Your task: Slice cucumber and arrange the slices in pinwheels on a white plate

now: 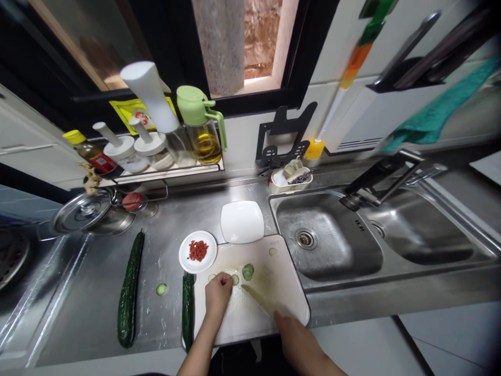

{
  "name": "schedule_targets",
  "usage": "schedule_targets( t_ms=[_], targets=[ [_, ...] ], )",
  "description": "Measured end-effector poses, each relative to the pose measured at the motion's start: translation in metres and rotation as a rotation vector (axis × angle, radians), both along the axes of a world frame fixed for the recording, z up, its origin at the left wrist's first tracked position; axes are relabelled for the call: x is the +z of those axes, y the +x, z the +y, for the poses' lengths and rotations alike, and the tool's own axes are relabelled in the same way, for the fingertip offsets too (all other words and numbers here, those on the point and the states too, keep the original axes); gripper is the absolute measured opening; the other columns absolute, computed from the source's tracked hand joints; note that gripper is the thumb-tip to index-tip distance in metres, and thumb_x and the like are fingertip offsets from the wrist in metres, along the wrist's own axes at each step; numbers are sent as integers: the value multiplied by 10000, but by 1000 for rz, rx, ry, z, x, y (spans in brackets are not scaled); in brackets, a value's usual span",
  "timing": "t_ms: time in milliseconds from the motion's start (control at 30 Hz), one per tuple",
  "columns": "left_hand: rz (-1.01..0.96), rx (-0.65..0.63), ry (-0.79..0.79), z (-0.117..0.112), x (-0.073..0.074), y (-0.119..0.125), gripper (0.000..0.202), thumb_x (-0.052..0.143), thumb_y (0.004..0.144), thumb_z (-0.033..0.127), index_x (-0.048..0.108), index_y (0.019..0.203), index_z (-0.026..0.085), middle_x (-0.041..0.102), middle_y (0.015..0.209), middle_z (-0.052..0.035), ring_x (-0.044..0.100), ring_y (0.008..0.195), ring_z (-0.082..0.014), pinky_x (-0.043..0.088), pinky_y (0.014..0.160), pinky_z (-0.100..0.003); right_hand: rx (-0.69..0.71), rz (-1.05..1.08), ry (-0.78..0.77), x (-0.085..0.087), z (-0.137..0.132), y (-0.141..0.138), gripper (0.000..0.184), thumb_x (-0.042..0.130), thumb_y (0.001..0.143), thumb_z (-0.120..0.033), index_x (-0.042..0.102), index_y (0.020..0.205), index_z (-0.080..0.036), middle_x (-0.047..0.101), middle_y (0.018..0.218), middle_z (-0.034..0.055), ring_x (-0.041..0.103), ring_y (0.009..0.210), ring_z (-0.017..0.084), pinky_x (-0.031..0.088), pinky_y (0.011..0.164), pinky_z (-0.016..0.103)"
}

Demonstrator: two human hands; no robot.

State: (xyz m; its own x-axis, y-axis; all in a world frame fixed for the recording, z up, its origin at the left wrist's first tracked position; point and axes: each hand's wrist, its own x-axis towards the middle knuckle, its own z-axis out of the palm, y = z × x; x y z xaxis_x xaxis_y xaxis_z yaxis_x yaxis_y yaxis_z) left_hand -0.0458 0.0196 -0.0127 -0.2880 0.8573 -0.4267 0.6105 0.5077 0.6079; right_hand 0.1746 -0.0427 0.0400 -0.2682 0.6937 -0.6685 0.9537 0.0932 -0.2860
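Two cucumbers lay leftward: a long cucumber (129,290) on the counter (97,313), a second cucumber (188,308) touching the cutting board (282,261). Your left hand (217,293) pinched a cucumber slice (235,280) there; tucked fingertips looked wise, as your right hand (293,330) clasped the knife (258,300) just beside.

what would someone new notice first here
Probably the white cutting board at the counter's front edge, where the left hand rests among cucumber slices and the right hand holds a knife. A long dark cucumber lies on the steel counter to its left.
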Motion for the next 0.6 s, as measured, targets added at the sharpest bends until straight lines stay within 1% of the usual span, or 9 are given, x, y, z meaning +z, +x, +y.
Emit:
schedule_targets(
  t_ms=[100, 200, 300, 367, 467, 600],
  targets=[
    [3, 32, 17, -4, 3, -11, 208, 521, 773, 317, 686, 733, 195, 701, 700, -3, 625, 685, -151, 396, 658, -220, 6, -7, -33, 3, 2, 1, 569, 268, 804, 16, 497, 1308, -116, 640, 1131, 135, 588, 1034, 230, 429, 882, 310],
    [14, 95, 7, -9, 6, -29, 231, 529, 770, 366, 695, 790, 206, 721, 757, -14, 641, 719, -167, 411, 672, -229, -14, -14, -51, 8, 5, 0, 563, 272, 805, 14, 504, 1300, -117, 645, 1117, 137, 594, 1021, 237, 438, 865, 316],
    [42, 141, -9, -12, 5, -46, 250, 526, 773, 397, 691, 805, 212, 730, 792, -23, 650, 744, -176, 421, 672, -232, -36, 10, -46, 11, 7, -1, 538, 281, 803, 15, 545, 1252, -117, 660, 1074, 140, 608, 992, 236, 446, 847, 316],
    [66, 149, -9, -13, 3, -54, 251, 518, 777, 400, 684, 814, 216, 729, 805, -25, 652, 758, -178, 423, 675, -234, -44, 24, -46, 11, 8, -1, 531, 277, 802, 17, 557, 1233, -118, 660, 1073, 141, 611, 987, 230, 448, 837, 309],
    [136, 140, 27, -14, 1, -56, 230, 507, 779, 357, 672, 852, 215, 713, 807, -32, 642, 765, -180, 424, 696, -247, -43, 22, -62, 11, 8, 0, 540, 279, 801, 11, 528, 1266, -106, 651, 1096, 149, 603, 1005, 230, 446, 844, 311],
    [217, 104, 147, -13, 2, -48, 239, 518, 764, 314, 661, 903, 182, 673, 810, -54, 605, 728, -179, 430, 733, -277, -53, 2, -70, 11, 8, 0, 541, 284, 801, -4, 530, 1267, -125, 643, 1115, 139, 596, 1016, 233, 442, 840, 310]
  ],
)
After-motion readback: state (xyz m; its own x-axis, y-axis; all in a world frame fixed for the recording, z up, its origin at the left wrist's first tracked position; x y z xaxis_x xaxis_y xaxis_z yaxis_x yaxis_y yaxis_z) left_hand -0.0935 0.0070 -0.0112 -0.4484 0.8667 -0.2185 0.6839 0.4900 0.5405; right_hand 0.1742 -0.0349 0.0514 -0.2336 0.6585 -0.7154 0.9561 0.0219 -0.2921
